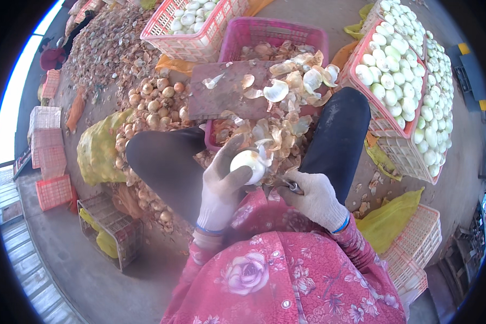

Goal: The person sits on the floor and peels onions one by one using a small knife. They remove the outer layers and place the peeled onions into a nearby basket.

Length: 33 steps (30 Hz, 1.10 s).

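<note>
My left hand (pixel 224 182), in a pale knitted glove, grips a peeled white onion (pixel 249 165) with a loose strip of skin at its right side. In my gloved right hand (pixel 310 196), just right of the onion, is a small knife (pixel 293 186); its handle is mostly hidden by the fingers. Onion skins (pixel 285 133) lie heaped before my hands and on a worn board (pixel 227 95), which rests across a pink plastic crate (pixel 273 25). Unpeeled onions (pixel 154 106) are piled on the floor to the left.
Crates of peeled onions (pixel 389 81) are stacked at the right, and another such crate (pixel 186 44) stands ahead. A yellow mesh sack (pixel 101 150) and a tipped crate (pixel 113 227) are at the left. Far left, a person (pixel 52 58) is near a large heap of skins (pixel 105 44).
</note>
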Tool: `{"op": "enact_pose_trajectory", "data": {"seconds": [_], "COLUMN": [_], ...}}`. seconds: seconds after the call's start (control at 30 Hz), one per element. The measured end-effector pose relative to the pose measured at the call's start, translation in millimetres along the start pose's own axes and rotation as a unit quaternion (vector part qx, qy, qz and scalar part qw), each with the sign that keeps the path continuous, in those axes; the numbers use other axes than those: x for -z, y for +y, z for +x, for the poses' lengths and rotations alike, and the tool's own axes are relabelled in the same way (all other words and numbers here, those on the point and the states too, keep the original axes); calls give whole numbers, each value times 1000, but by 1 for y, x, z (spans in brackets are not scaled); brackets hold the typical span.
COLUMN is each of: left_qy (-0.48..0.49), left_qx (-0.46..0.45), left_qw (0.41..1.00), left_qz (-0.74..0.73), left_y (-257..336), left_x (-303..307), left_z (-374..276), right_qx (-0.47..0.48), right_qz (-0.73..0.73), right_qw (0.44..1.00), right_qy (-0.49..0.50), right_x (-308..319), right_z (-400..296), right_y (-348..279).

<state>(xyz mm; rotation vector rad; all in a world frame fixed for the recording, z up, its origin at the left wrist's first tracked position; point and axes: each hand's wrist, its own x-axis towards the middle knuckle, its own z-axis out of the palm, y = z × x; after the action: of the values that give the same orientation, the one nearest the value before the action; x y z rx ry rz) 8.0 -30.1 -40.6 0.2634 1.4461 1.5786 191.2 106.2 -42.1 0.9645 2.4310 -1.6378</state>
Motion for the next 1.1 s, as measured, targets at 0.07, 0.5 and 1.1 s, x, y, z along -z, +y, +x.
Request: {"op": "enact_pose_trajectory", "data": {"seconds": [0.07,0.5,1.1], "left_qy": [7,7,-60], "left_qx": [-1,7,-83], "left_qw": [999,1000,993], "left_qz": [-39,-11,-61], "left_y": [-3,3,22], "left_x": [1,-4,-15], "left_z": [1,4,0], "right_qx": [35,-61,-64], "right_qz": [-92,152,421], "right_qw": [995,987,904], "right_qy": [-4,-3,29], "right_x": [5,-22,15], "right_z": [-2,5,27], "right_y": [1,12,-41]}}
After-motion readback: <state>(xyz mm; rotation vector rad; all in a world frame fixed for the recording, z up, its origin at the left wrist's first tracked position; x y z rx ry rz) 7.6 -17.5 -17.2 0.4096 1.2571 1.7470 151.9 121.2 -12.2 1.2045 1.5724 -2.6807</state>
